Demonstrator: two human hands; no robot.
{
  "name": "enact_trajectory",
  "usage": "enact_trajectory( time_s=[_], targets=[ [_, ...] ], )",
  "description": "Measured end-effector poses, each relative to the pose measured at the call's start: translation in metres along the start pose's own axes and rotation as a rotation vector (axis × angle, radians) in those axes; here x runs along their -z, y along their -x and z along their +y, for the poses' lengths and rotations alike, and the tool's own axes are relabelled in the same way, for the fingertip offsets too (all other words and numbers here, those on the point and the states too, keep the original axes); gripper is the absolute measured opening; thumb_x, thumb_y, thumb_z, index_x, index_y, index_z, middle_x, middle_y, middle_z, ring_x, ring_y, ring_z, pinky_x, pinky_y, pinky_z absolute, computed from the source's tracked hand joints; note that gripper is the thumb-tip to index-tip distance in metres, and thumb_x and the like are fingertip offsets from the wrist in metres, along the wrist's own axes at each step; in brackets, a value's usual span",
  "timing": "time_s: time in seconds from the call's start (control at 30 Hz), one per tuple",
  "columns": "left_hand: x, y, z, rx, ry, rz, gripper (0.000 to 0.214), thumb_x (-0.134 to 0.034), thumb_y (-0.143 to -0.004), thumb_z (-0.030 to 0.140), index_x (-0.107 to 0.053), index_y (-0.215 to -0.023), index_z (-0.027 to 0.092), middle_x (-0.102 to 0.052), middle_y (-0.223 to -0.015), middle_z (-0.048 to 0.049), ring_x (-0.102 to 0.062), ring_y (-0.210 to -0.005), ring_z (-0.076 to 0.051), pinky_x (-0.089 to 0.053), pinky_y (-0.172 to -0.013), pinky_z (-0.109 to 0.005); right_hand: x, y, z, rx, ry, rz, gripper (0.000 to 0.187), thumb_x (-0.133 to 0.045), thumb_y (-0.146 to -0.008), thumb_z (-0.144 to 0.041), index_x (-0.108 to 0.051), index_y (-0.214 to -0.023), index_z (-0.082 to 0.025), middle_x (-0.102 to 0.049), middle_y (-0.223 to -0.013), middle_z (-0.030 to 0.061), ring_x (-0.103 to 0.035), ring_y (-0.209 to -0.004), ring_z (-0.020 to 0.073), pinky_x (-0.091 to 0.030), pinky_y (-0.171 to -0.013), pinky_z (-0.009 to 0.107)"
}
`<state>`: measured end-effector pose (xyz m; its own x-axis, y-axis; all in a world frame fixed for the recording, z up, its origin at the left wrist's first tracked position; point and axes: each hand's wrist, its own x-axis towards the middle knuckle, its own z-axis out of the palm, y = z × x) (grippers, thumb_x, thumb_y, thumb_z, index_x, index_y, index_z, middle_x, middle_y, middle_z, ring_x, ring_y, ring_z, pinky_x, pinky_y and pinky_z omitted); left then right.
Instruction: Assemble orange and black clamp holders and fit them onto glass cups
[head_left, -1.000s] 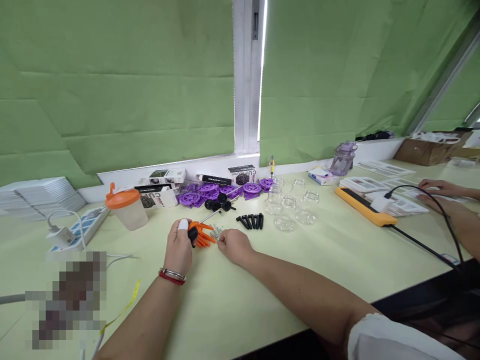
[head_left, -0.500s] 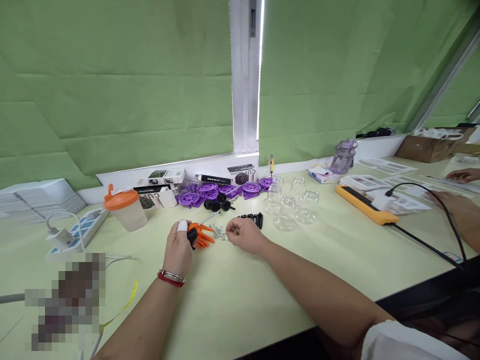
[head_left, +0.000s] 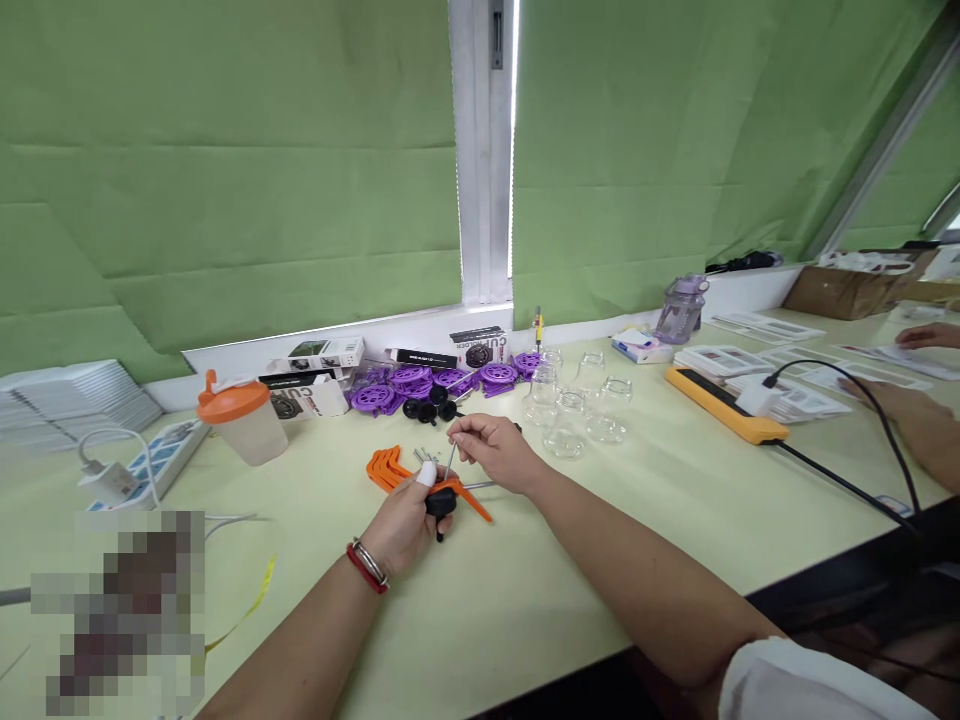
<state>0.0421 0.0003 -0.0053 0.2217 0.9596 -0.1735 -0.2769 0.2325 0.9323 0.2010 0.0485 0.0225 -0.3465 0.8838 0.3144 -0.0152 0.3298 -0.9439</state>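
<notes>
— Left hand (head_left: 409, 515) and black part (head_left: 441, 502) have shifted rightward since the earlier frame, off the orange pieces (head_left: 384, 466) to just below the frame's centre.
— How are they gripped?
— Left fingers are wrapped about the black part, an orange arm (head_left: 474, 503) lying against it. Right hand (head_left: 489, 447) pinches a slim metal pin (head_left: 450, 460), nearly upright above.
— Why that way?
— Seemingly the left steadies the arm beneath the pin. Whether they touch, I can't tell.
— And those loose pins (head_left: 420, 456)?
— Near mid-frame, probably for easy reach.
</notes>
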Motion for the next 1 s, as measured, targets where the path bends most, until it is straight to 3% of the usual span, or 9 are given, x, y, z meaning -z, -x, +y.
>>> enact_trajectory(
  time_s=[0.1, 0.27, 0.63, 0.83, 1.0],
  targets=[
    [-0.004, 0.002, -0.001, 0.066, 0.024, -0.066, 0.036, -0.058, -0.082, 0.05, -0.061, -0.086, 0.014, -0.053, -0.07, -0.001, -0.044, -0.049, -0.008, -0.04, -0.043, -0.022, -0.007, -0.001, 0.005, -0.019, -0.046, 0.021, 0.016, -0.062, -0.077, -0.029, -0.058, -0.087, -0.018, -0.057, -0.071, -0.0015, -0.054, -0.058, 0.0091, -0.046, -0.058, 0.025],
    [-0.006, 0.003, -0.002, 0.07, 0.063, -0.083, 0.032, -0.061, -0.081, 0.046, -0.061, -0.088, 0.015, -0.057, -0.084, -0.005, -0.047, -0.055, -0.009, -0.042, -0.044, -0.023, -0.015, 0.0, 0.007, -0.076, -0.069, 0.042, 0.011, -0.062, -0.077, -0.025, -0.055, -0.082, -0.019, -0.058, -0.061, -0.0029, -0.056, -0.053, 0.0099, -0.048, -0.055, 0.024],
    [-0.002, -0.001, -0.008, 0.065, 0.113, -0.111, 0.033, -0.061, -0.081, 0.049, -0.057, -0.085, 0.017, -0.05, -0.073, -0.001, -0.049, -0.058, -0.012, -0.044, -0.046, -0.025, -0.022, 0.004, 0.006, -0.16, -0.074, 0.07, 0.007, -0.061, -0.077, -0.021, -0.054, -0.079, -0.019, -0.058, -0.059, -0.0026, -0.057, -0.052, 0.0117, -0.052, -0.054, 0.027],
    [0.001, -0.004, -0.01, 0.076, 0.167, -0.071, 0.031, -0.055, -0.086, 0.046, -0.057, -0.082, 0.016, -0.052, -0.071, -0.002, -0.051, -0.057, -0.012, -0.046, -0.048, -0.026, -0.022, 0.008, 0.01, -0.099, 0.121, -0.03, 0.001, -0.06, -0.076, -0.018, -0.061, -0.076, -0.018, -0.062, -0.069, 0.0001, -0.059, -0.062, 0.0125, -0.049, -0.06, 0.025],
    [0.003, -0.006, -0.007, 0.059, 0.202, -0.039, 0.029, -0.056, -0.087, 0.042, -0.059, -0.082, 0.014, -0.056, -0.071, -0.0029, -0.053, -0.055, -0.012, -0.047, -0.049, -0.025, -0.02, 0.013, 0.005, -0.042, 0.327, -0.13, 0.011, -0.057, -0.079, -0.017, -0.067, -0.075, -0.018, -0.067, -0.077, 0.0013, -0.062, -0.072, 0.014, -0.048, -0.067, 0.026]
  ],
)
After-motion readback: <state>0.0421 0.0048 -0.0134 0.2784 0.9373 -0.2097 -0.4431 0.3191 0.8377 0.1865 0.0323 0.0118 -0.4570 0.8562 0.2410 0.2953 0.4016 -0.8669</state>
